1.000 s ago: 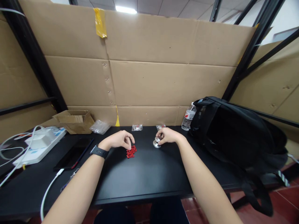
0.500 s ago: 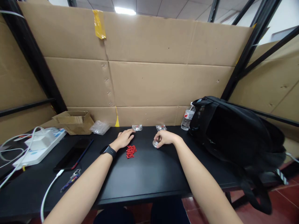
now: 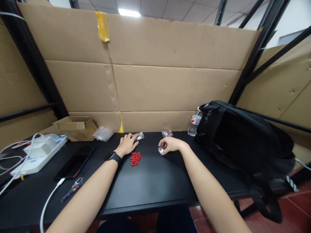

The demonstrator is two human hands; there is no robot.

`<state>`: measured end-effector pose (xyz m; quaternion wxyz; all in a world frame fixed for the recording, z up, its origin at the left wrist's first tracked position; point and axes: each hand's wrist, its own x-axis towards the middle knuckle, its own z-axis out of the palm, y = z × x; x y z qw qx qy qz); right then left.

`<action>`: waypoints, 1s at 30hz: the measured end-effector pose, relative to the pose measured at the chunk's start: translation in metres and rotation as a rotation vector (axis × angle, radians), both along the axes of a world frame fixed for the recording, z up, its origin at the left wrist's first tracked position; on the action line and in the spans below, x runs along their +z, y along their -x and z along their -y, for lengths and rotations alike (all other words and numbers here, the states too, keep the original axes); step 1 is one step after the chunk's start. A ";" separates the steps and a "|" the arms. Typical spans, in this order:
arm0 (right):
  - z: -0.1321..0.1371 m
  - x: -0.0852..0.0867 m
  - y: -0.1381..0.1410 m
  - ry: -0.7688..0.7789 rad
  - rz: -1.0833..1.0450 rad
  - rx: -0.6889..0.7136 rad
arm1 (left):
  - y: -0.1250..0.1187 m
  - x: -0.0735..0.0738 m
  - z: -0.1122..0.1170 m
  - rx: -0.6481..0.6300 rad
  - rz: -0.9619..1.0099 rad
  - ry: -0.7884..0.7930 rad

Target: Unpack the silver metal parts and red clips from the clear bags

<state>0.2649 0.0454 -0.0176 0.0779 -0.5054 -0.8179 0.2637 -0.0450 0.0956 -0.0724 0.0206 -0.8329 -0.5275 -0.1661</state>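
My left hand [image 3: 126, 144], with a black watch on its wrist, reaches forward over the black table [image 3: 150, 181]. Its fingertips pinch a small clear plastic packet [image 3: 140, 136] near the cardboard wall. A pile of small red pieces [image 3: 135, 158] lies just beside that hand's wrist. My right hand [image 3: 170, 144] is curled round a small round silver metal part [image 3: 161, 149] that rests on the table. A second small clear packet [image 3: 167, 133] lies just beyond the right hand.
A black backpack [image 3: 243, 136] fills the table's right side, with a water bottle [image 3: 193, 123] by it. At left are a cardboard box [image 3: 75, 127], a clear bag [image 3: 104, 133], a white power strip [image 3: 34, 153] with cables, a dark phone [image 3: 74, 158] and a keyring [image 3: 71, 189].
My left hand left the red pile, stretched forward and took hold of the clear packet, which has shifted. My right hand stayed on the silver part.
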 end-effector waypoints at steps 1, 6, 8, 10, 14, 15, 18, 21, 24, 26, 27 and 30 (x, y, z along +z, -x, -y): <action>0.001 0.001 0.000 -0.008 0.005 -0.003 | 0.000 0.001 0.002 -0.004 0.015 -0.010; 0.006 0.008 0.003 -0.090 0.005 -0.011 | -0.001 0.010 0.008 -0.032 0.061 -0.047; 0.009 0.011 0.005 -0.157 -0.009 -0.004 | -0.002 0.012 0.009 -0.027 0.062 -0.068; 0.011 0.013 0.008 -0.229 -0.023 0.008 | -0.002 0.012 0.008 -0.028 0.068 -0.096; 0.011 0.011 0.016 -0.398 -0.081 0.040 | -0.003 0.015 0.008 -0.011 0.063 -0.164; 0.011 0.009 0.020 -0.448 -0.112 0.046 | -0.003 0.016 0.009 -0.011 0.059 -0.180; 0.009 0.001 0.032 -0.565 -0.223 0.041 | -0.008 0.024 0.015 -0.063 0.074 -0.224; 0.007 -0.007 0.047 -0.619 -0.317 -0.007 | -0.014 0.033 0.026 -0.177 0.114 -0.266; 0.007 -0.014 0.057 -0.634 -0.333 -0.067 | -0.022 0.040 0.037 -0.257 0.140 -0.295; 0.007 -0.018 0.060 -0.610 -0.308 -0.091 | -0.027 0.042 0.042 -0.291 0.141 -0.296; 0.007 -0.020 0.060 -0.595 -0.297 -0.101 | -0.029 0.042 0.044 -0.305 0.140 -0.294; 0.006 -0.021 0.056 -0.565 -0.286 -0.100 | -0.033 0.041 0.047 -0.316 0.158 -0.298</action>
